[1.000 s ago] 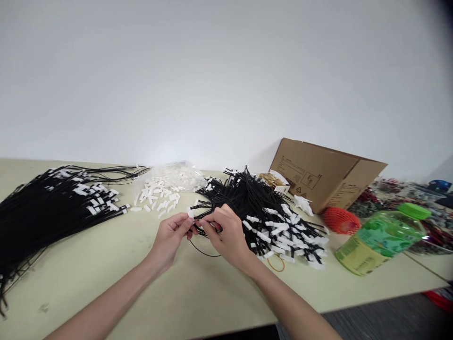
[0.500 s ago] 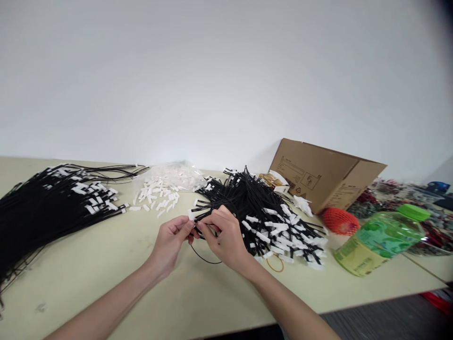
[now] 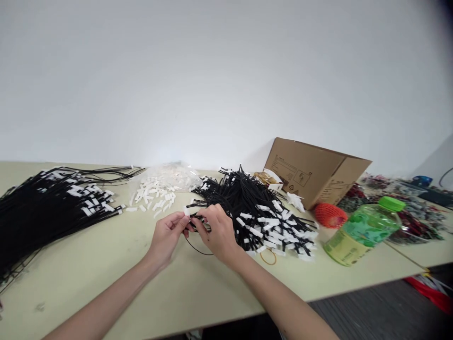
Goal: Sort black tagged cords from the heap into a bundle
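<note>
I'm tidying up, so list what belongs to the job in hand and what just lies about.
Apparently part of the job:
white piece in the left hand
black cable at the right hand
left cable pile
right cable pile
loose white pieces
clear bag

Apparently just lying about:
green-capped bottle
cardboard
red netted object

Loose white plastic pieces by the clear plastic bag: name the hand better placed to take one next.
Left hand, probably: though pinching a white piece, it is nearer the loose pieces; right hand is beside black cables.
</note>
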